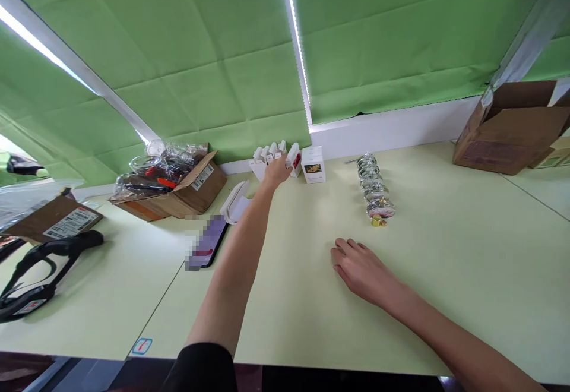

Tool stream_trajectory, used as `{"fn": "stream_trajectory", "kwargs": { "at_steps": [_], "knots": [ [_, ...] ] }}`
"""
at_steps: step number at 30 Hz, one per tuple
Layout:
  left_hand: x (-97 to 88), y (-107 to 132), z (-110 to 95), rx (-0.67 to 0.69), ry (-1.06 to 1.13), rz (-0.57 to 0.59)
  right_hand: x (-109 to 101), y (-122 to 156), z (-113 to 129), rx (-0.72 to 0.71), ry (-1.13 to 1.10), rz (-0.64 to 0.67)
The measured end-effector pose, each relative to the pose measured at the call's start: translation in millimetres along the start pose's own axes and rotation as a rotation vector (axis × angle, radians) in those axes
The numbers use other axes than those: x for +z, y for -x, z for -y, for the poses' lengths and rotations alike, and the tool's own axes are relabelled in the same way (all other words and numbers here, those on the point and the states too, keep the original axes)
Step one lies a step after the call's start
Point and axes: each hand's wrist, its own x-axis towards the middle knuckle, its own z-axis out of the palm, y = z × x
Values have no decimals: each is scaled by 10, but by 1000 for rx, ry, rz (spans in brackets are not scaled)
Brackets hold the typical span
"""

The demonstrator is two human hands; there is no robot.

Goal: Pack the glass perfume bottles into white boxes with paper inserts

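Note:
My left hand reaches far across the pale green table to a row of small white boxes standing against the back wall. Its fingers curl around one of them, next to a white box with a red mark. A larger white box with a gold print stands just to the right. My right hand rests on the table with its fingers curled under, holding nothing that I can see. Beyond it lies a row of small clear glass bottles, the nearest with a gold cap.
A phone and a white tray lie left of my arm. An open cardboard box of plastic-wrapped items sits at the back left, a black strap device at far left, another cardboard box at far right.

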Motion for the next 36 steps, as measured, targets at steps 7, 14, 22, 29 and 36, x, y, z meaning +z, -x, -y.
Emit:
{"fn": "stream_trajectory", "kwargs": {
  "at_steps": [7,14,22,29,36],
  "knots": [
    [-93,242,-33,-41,-10,-92,-92,5,22,6,-5,60],
    [-187,1062,-256,10,-43,-224,-14,-23,-9,12,-79,10],
    [-78,2267,-877,406,-172,-463,193,-135,25,248,-358,-272],
    [48,2575,-1010,688,-53,-619,281,-245,-8,358,-377,-348],
    [-7,2279,-698,619,292,-520,217,-273,-242,401,-561,-437]
  ]
}}
